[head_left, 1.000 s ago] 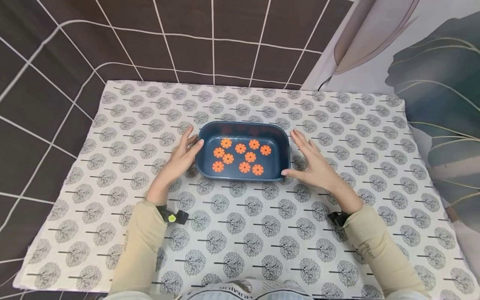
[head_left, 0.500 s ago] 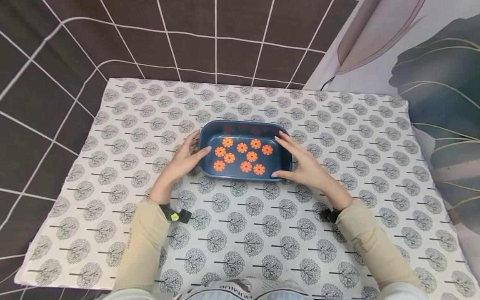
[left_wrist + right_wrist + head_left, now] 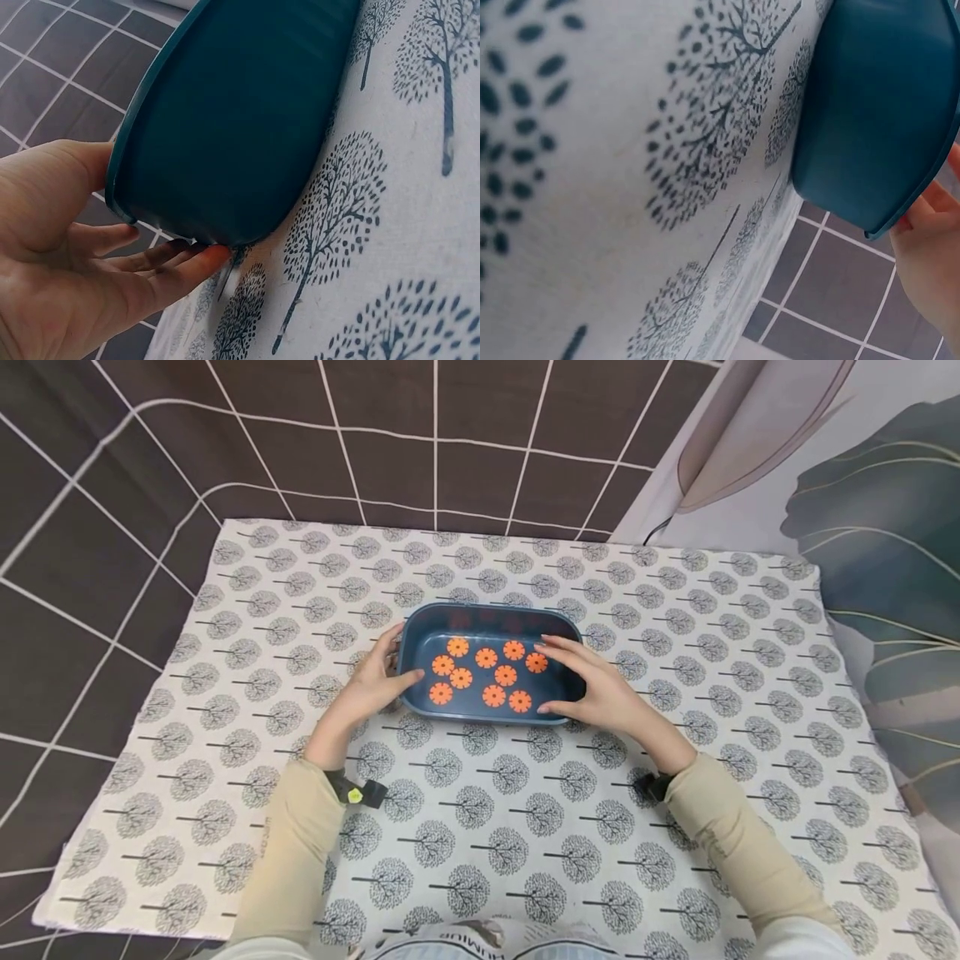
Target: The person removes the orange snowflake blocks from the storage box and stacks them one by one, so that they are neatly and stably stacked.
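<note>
The blue bin (image 3: 491, 620) sits on the cloth-covered desk (image 3: 225, 710), with ten orange discs (image 3: 486, 657) scattered flat across its floor. At its left end the left hand (image 3: 372, 685) holds the wall, thumb over the rim on the inside, fingers curved along the outside. The right hand (image 3: 603, 692) reaches over the right end, thumb and fingers spread well apart; whether they touch the wall I cannot tell

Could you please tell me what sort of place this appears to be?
Probably an indoor room, perhaps at home, with a makeshift tabletop workspace: a tree-print cloth under a blue tub, and a dark, grid-patterned backdrop behind.
</note>
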`<state>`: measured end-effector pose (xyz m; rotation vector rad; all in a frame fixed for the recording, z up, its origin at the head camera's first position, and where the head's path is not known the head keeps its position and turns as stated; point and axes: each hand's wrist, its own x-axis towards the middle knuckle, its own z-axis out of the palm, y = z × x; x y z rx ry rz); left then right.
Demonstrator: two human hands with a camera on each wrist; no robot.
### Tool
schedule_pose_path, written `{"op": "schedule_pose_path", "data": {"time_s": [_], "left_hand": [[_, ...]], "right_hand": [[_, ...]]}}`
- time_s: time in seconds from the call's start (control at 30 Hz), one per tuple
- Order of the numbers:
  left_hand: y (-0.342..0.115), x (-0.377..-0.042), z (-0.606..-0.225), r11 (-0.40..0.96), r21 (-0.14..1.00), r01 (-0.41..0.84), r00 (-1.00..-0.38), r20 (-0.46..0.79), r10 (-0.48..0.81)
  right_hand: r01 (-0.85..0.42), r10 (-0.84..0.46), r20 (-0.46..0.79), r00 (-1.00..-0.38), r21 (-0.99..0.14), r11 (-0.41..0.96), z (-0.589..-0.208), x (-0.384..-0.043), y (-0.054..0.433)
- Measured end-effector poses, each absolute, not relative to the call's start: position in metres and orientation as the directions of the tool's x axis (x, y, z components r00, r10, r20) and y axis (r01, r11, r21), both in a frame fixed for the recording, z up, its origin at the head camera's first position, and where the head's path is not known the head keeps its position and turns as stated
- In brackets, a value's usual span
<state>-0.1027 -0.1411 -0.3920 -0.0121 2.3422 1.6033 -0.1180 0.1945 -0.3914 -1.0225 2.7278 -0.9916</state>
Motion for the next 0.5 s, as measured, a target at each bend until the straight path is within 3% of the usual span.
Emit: {"op": "schedule_pose_path", "data": {"time_s": [0.5], "left_hand": [[-0.142,-0.101,-0.394,0.338,0.925,-0.175,-0.954,-0.244,0.174]], "right_hand": [[-0.654,-0.712,0.073,-0.698,-0.47,0.593,-0.387,-0.134,0.179]]}}
